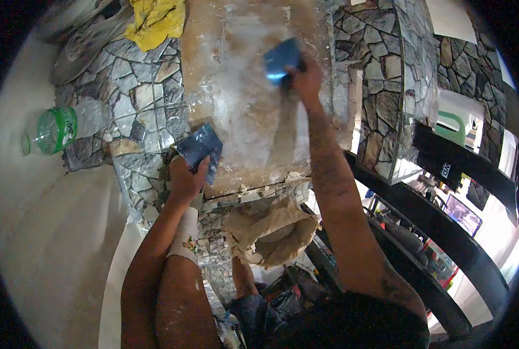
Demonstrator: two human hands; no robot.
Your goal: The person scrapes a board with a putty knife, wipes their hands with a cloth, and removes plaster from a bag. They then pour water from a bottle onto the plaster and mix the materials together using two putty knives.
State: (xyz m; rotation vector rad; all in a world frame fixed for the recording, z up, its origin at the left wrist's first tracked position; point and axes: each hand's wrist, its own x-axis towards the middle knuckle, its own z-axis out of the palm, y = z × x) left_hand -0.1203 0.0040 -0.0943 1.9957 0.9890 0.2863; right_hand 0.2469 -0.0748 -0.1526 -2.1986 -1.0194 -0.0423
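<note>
Head view: your right hand (307, 80) grips a blue scraper (282, 58) over the board (239, 99), your left hand (186, 179) a dark scraper (201, 146) at the board's left edge. Likely smoothing; next stroke needs even pressure.

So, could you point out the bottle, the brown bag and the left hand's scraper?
Bottle (67, 125): head view, on its green label.
Brown bag (243, 230): head view, on its crumpled wall.
Left scraper (200, 145): head view, mid-blade.

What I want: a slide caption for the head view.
Left hand with one scraper, right hand with a second scraper, at a smeared brown surface.
</note>
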